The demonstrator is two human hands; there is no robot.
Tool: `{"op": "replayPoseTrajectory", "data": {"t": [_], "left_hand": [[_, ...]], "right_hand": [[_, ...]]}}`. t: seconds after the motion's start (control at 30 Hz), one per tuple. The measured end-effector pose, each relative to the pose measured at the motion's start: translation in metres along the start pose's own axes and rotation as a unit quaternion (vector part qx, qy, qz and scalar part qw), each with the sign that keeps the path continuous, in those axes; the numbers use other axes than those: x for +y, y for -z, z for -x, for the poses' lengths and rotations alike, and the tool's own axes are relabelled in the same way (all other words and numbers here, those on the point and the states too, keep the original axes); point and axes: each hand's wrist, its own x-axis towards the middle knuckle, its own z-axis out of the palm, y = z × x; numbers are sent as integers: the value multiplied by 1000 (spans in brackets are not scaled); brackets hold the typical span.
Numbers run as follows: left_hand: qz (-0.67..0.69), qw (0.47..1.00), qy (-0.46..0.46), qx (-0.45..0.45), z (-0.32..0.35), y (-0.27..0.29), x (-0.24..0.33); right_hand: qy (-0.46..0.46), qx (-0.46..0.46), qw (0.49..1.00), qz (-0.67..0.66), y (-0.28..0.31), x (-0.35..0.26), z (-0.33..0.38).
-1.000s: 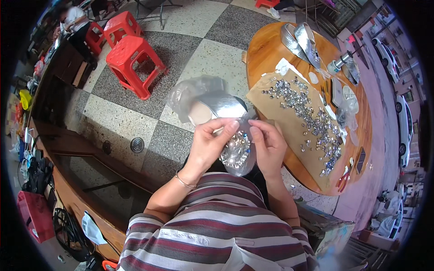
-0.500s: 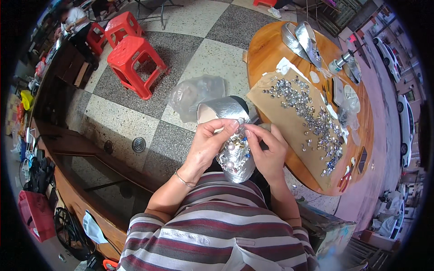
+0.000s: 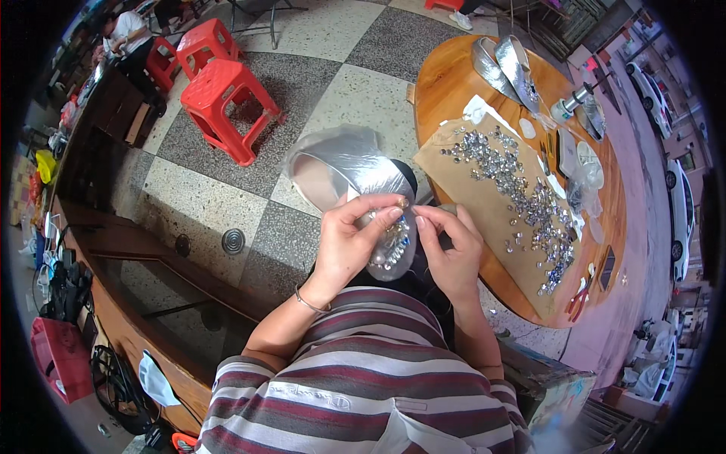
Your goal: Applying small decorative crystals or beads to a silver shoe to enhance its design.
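Observation:
Across my lap lies a curved, shiny silver strip [image 3: 363,168] with a pale lining. Its near part carries a cluster of beads and stones [image 3: 389,253], pearly, clear and blue. My left hand [image 3: 339,246] is closed on the strip's decorated part, thumb and forefinger pinched near a small gold-coloured bead. Close beside it, my right hand [image 3: 452,248] has its thumb and forefinger pressed together at the strip's edge. Whatever those right fingertips hold is too small to make out.
On the right, a round wooden table [image 3: 446,79] bears a brown sheet [image 3: 473,200] with scattered clear gems [image 3: 491,159], red-handled pliers [image 3: 579,301] and more silver strips [image 3: 514,68]. Red stools [image 3: 227,94] stand at the far left. A wooden frame [image 3: 144,318] runs along my left.
The silver strip has tilted and shifted: its far, pale-lined end now spreads further left, and its near tip sits higher. My hands stay close together, the fingers moving only slightly.

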Motion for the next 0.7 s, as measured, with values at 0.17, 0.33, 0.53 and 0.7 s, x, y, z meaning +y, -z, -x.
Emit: {"op": "replayPoseTrajectory", "data": {"t": [0.17,0.33,0.53,0.7], "left_hand": [[-135,990,-27,3,1,3,9],[-161,983,-82,17,1,2,12],[168,970,175,-25,-2,8,15],[248,938,236,-63,-2,13,11]], "right_hand": [[5,6,1000,7,1,3,-3],[21,9,1000,-6,-2,12,-7],[35,-11,999,12,1,1,-8],[93,2,994,50,-4,-2,-8]]}}
